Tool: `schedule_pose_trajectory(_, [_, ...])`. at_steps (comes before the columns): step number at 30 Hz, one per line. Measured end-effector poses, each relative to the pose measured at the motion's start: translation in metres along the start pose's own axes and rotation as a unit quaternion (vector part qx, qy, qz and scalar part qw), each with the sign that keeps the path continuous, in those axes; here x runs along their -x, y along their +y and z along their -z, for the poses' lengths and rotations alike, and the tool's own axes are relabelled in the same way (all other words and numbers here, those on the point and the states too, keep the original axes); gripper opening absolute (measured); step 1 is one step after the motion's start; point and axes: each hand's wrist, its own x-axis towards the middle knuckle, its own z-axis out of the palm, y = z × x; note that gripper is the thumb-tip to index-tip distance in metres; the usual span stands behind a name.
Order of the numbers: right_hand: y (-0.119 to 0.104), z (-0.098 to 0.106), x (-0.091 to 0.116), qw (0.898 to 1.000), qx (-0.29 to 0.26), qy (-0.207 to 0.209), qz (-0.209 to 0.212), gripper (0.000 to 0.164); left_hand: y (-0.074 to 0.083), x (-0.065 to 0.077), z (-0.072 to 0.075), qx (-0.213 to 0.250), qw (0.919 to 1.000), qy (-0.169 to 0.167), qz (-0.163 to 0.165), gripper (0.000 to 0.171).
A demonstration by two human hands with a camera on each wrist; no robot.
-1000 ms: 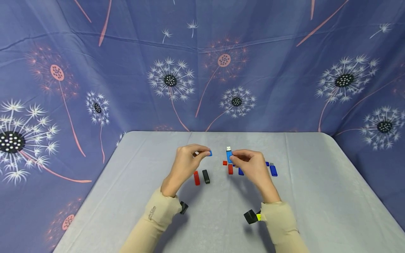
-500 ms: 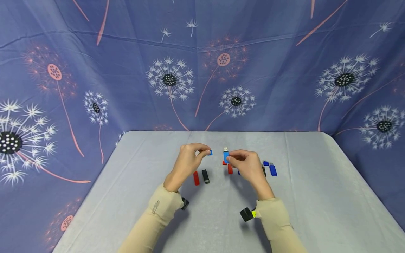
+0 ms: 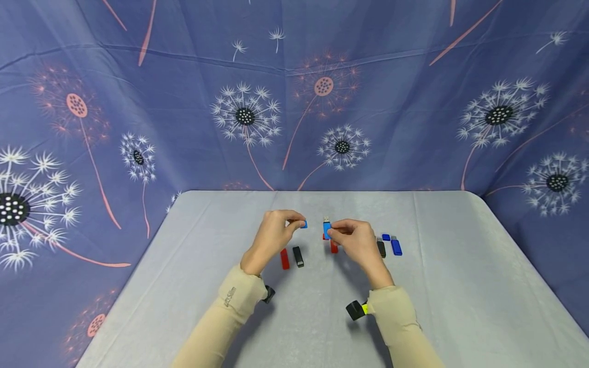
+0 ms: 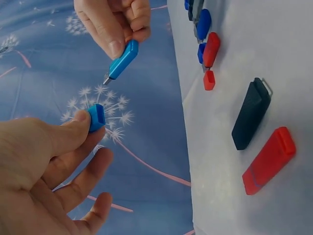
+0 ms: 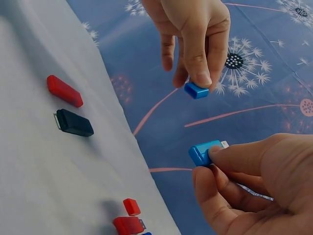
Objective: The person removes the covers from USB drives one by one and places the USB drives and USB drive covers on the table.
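Observation:
My left hand (image 3: pixel 274 232) pinches a small light-blue USB stick cap (image 4: pixel 97 118) between thumb and forefinger, its other fingers spread. Across from it, my right hand (image 3: pixel 359 239) grips the light-blue USB stick (image 3: pixel 327 229) by its body, with the metal plug bare and pointing away from me in the head view. Cap and stick are apart, both held up above the table. In the right wrist view the cap's hollow opening (image 5: pixel 191 90) shows. The stick's plug (image 5: pixel 224 144) is partly hidden there behind the thumb.
On the grey table (image 3: pixel 207 306) lie a red USB stick (image 3: pixel 285 259) and a black one (image 3: pixel 298 256). Further right are an uncapped red stick (image 3: pixel 334 247) with its red cap (image 4: pixel 209 81), a black stick (image 3: pixel 381 248), a dark-blue stick (image 3: pixel 397 246) and a dark-blue cap (image 3: pixel 386 237).
My right hand has moved left with the light-blue stick, bringing it nearer the cap. The black stick at right has come into view. My left hand has barely shifted.

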Motion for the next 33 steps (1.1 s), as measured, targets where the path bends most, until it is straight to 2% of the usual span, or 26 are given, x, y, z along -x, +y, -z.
schedule_pose_trajectory(11, [0.005, -0.005, -0.003, 1.0, 0.006, 0.008, 0.007, 0.019, -0.006, -0.003, -0.007, -0.03, 0.9993, -0.021, 0.011, 0.014])
schedule_pose_trajectory(22, [0.01, -0.008, -0.004, 1.0, 0.0, 0.005, -0.009, 0.018, -0.01, -0.004, -0.013, -0.031, 0.9987, -0.035, 0.018, 0.013])
schedule_pose_trajectory(33, [0.012, -0.011, -0.004, 1.0, 0.004, 0.004, -0.016, 0.017, -0.016, -0.006, -0.02, -0.074, 0.9968, -0.028, -0.007, 0.011])
